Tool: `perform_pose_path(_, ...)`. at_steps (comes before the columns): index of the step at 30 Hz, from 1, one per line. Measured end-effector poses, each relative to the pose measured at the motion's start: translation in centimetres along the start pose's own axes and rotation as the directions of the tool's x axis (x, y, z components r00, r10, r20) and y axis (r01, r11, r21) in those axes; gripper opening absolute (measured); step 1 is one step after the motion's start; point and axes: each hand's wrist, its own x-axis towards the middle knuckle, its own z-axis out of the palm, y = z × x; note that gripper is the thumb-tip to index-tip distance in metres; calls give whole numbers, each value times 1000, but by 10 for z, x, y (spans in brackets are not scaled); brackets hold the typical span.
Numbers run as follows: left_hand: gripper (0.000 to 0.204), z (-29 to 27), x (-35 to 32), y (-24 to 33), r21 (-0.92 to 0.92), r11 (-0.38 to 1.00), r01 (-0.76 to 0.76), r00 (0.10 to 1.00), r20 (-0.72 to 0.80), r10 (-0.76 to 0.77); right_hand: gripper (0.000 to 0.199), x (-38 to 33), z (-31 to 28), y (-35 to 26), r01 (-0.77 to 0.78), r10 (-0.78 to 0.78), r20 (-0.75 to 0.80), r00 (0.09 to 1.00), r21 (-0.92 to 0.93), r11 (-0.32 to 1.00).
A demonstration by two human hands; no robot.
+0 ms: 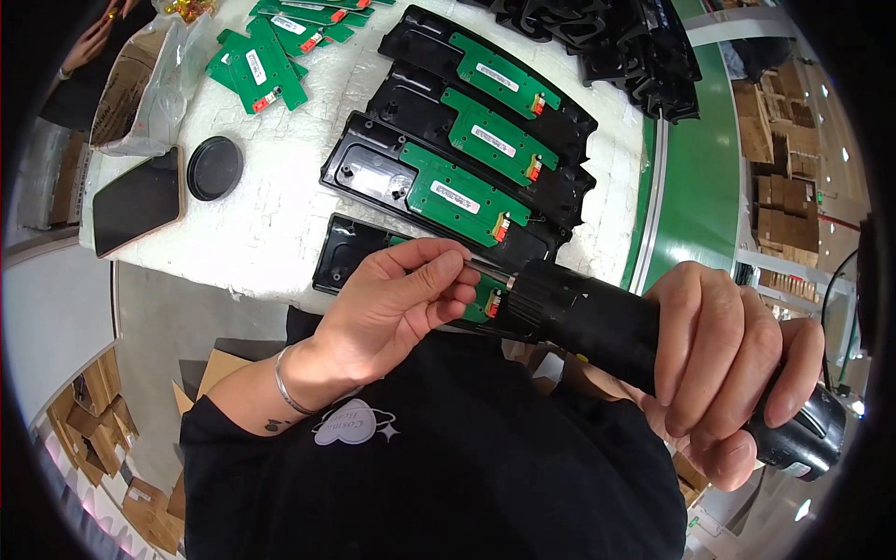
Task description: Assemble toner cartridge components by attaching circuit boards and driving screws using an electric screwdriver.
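Note:
My right hand [728, 345] is wrapped round the body of a black electric screwdriver [597, 317], held level and pointing left. Its thin metal bit [492, 271] reaches my left hand [397, 289], where thumb and forefinger pinch together at the tip. Whatever small thing sits between them is hidden. Below both hands lies the nearest black plastic housing [338, 252], partly covered, with a green circuit board in it. Just beyond, another black housing [369, 173] carries a green circuit board [453, 196] with a white label and a red-and-white connector.
Two more housings with boards [504, 140] lie farther back. Loose green boards [252, 70] are piled at the far left, near a plastic-lined carton [140, 84], a round black lid [215, 168] and a phone [140, 203]. Black parts [644, 47] are heaped far right. Someone's hand [89, 42] shows far left.

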Motion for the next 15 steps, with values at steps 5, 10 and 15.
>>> perform_pose_path(5,21,-5,-1,0,-1,999,34,996,80,-34,29,2,-4,0,-42,41,54,998,22,999)
perform_pose_path(10,31,22,-7,3,60,995,80,996,-54,-77,26,1,-7,36,-177,179,46,983,-52,983)
perform_pose_path(15,28,7,-14,1,195,973,122,991,38,-132,25,-3,-1,63,-317,271,-198,942,-262,911)
